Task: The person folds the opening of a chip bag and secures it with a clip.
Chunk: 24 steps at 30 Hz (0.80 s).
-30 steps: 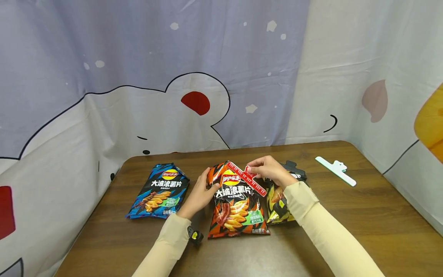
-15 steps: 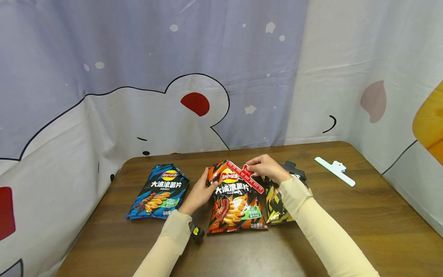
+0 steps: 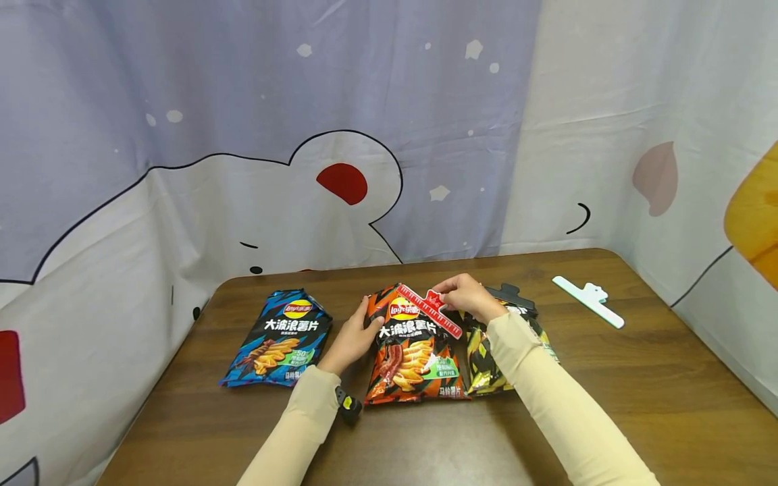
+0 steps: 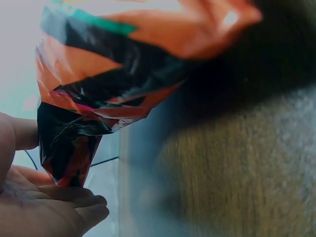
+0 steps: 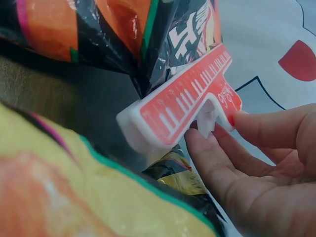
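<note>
An orange-and-black bag of chips (image 3: 416, 368) is in the middle of the table. My left hand (image 3: 351, 341) holds its upper left edge, thumb in front; in the left wrist view the bag's corner (image 4: 74, 148) sits between thumb and fingers. A red-and-white bag clip (image 3: 428, 311) lies slantwise across the bag's upper right corner. With thumb and fingers, my right hand (image 3: 468, 297) pinches the clip's handle. The right wrist view shows the clip (image 5: 182, 96) along the bag's edge; whether its bite is fully closed I cannot tell.
A blue chip bag (image 3: 279, 344) lies to the left. Right of the orange bag is a yellow-and-black chip bag (image 3: 486, 368) with a black clip (image 3: 513, 295) at its top, partly behind my right arm. A white clip (image 3: 588, 300) lies on the table (image 3: 638, 378) further right.
The orange bag's lower edge has risen slightly, away from the table's front. The red clip has shifted a little left with the right hand. Both hands keep their holds.
</note>
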Each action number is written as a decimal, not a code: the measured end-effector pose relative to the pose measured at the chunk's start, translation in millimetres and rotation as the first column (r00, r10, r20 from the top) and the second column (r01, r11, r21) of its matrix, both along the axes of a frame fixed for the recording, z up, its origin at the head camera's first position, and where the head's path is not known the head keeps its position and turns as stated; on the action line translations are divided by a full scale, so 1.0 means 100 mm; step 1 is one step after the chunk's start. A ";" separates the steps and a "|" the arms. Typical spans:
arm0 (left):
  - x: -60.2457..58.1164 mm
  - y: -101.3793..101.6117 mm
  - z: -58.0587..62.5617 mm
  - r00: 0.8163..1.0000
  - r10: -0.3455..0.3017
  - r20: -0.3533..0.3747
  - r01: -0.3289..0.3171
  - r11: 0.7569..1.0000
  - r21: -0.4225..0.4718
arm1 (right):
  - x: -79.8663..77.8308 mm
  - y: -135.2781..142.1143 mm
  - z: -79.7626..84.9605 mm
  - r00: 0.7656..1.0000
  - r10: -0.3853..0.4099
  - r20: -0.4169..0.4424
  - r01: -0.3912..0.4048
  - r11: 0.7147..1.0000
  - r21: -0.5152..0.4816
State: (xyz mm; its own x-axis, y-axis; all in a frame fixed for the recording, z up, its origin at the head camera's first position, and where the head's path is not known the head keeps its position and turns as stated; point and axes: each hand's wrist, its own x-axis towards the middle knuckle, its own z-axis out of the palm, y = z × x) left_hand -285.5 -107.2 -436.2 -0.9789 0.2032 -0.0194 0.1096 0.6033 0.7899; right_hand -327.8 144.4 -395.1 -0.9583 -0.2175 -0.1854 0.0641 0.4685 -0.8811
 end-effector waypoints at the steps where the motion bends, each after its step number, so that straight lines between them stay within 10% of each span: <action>1: 0.00 0.00 0.00 1.000 0.000 0.003 0.000 1.000 -0.001 | 0.00 0.00 0.00 1.000 0.001 0.003 -0.001 1.000 -0.002; 24: 0.05 -0.03 -0.02 0.999 -0.009 0.045 0.010 1.000 -0.028 | 0.05 0.00 0.01 0.990 0.100 0.103 -0.093 0.993 -0.069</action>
State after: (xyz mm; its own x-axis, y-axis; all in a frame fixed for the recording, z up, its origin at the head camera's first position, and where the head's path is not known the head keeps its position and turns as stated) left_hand -280.7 -109.8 -437.8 -0.9749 0.2115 -0.0696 0.0800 0.6244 0.7770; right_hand -323.0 144.4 -394.4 -0.9078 -0.3228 -0.2680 0.1164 0.4200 -0.9000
